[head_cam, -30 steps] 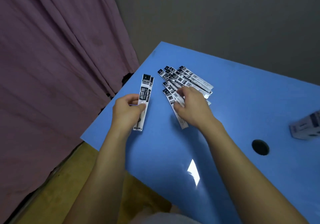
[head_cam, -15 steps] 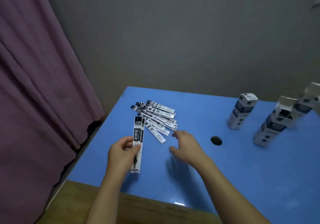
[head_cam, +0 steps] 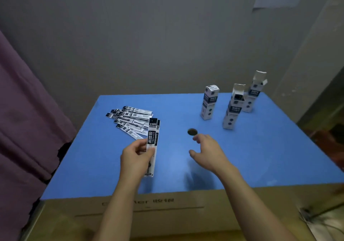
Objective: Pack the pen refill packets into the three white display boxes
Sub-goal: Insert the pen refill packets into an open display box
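You've got a blue tabletop [head_cam: 260,157] with a round dark hole [head_cam: 192,132], purple curtain [head_cam: 28,129] hanging left, grey wall [head_cam: 149,36] behind.

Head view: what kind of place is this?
Likely a makeshift packing spot in a plain room: a blue table against a bare grey wall, a purple curtain at the side, refill packets and three white boxes.

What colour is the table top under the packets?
Blue, a plain table top; the head view shows it clearly around the loose packets.
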The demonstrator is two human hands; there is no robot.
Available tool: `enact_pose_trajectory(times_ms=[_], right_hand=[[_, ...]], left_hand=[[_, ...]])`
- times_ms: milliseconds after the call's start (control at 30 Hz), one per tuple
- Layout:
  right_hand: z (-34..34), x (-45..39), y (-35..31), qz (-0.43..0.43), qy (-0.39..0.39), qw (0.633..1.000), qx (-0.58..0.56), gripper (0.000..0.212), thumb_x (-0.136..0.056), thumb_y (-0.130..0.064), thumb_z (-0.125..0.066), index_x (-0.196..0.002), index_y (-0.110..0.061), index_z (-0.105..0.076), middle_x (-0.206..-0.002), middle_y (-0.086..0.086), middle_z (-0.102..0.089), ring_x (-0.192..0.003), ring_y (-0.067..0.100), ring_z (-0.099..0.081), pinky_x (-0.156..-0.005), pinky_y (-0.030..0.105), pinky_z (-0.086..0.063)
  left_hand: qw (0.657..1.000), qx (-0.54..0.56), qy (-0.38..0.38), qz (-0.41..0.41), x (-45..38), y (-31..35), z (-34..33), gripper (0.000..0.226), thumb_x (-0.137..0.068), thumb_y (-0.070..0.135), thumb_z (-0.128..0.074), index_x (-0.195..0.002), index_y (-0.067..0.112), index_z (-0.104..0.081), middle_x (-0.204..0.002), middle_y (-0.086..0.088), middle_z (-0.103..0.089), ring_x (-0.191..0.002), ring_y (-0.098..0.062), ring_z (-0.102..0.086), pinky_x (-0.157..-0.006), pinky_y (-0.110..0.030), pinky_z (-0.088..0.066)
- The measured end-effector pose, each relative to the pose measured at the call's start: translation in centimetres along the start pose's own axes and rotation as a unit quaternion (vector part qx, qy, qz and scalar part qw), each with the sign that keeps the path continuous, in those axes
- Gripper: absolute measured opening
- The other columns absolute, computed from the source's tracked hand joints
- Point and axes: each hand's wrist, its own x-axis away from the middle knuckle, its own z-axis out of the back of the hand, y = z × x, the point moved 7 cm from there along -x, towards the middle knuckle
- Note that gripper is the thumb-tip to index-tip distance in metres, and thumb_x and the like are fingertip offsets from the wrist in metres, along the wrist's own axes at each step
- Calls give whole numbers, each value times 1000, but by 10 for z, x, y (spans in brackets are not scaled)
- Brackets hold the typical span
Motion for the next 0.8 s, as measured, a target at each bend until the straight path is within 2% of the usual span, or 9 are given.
enact_pose_trajectory(times_ms=[100, 200, 433, 567, 800], right_hand=[[20, 9, 27, -19, 17, 1000, -8, 53, -92, -37, -63, -139, -17, -47, -138, 2, -51, -126, 21, -50, -100, 40, -47], [40, 17, 57, -37, 27, 999, -16, 54, -92, -37, -62, -140, -18, -46, -140, 1, -49, -128, 21, -49, -102, 40, -46], [84, 27, 137, -42, 36, 998, -15, 54, -92, -38, -61, -140, -17, -46, -139, 1, -50, -128, 22, -48, -103, 39, -45], [106, 29, 180, -35, 22, 999, -4, 55, -92, -38, -61, -141, -17, -45, -139, 3, -49, -128, 24, -47, -104, 40, -45], [130, 21, 235, -17, -4, 1000, 15, 56, -93, -38, -60, -142, -16, -44, -139, 3, -49, -128, 25, -47, -104, 40, -45]], left_hand=[[1000, 16, -5, -11, 5, 15, -29, 23, -89, 6, -72, -96, 27, -71, -91, 0, -71, -70, -7, -63, -52, -12, -50], [999, 17, -13, -24, 10, 29, -63, 22, -88, 8, -75, -100, 25, -69, -92, 2, -69, -78, -8, -63, -59, -15, -48], [997, -5, -55, -57, 28, 55, -164, 22, -87, 7, -75, -88, 28, -72, -83, 0, -71, -73, -14, -62, -57, -20, -51], [997, -9, -58, -51, 39, 57, -215, 18, -87, 8, -76, -95, 23, -74, -89, -2, -73, -77, -15, -64, -66, -26, -53], [999, -3, -25, -47, 48, 57, -262, 20, -88, 3, -73, -101, 18, -72, -90, 0, -72, -78, -13, -64, -71, -27, -49]])
